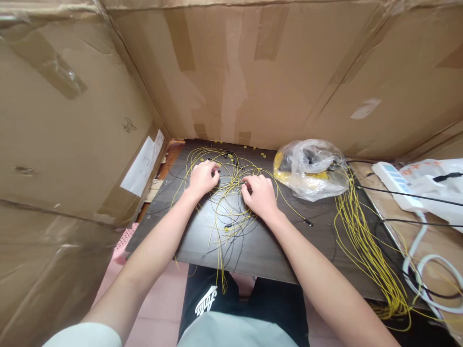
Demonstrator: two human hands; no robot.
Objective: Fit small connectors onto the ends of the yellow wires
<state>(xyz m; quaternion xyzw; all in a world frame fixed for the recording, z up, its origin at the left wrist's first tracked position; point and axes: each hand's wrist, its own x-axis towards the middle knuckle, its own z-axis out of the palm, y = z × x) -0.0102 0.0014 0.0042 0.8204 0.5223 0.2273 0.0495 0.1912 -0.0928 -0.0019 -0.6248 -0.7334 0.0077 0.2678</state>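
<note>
A loose tangle of thin yellow wires (231, 185) with small black ends lies on a dark tabletop (289, 250). At the left side of the tangle is my left hand (203, 178), its fingers curled and thumb drawn in; what they hold, if anything, is hidden. My right hand (262, 195) is closed at the right side, thumb and fingers around some of the wires. One yellow wire with a black connector (308, 222) reaches out to the right. A small yellow piece (227, 228) lies below the hands, and some wire ends hang over the front edge.
A clear plastic bag (313, 171) with yellow and black contents stands at the back right. Beside it a long bundle of yellow wires (365, 246) droops off the table. A white power strip (398, 185) lies farther right. Cardboard walls (231, 72) enclose the back and left.
</note>
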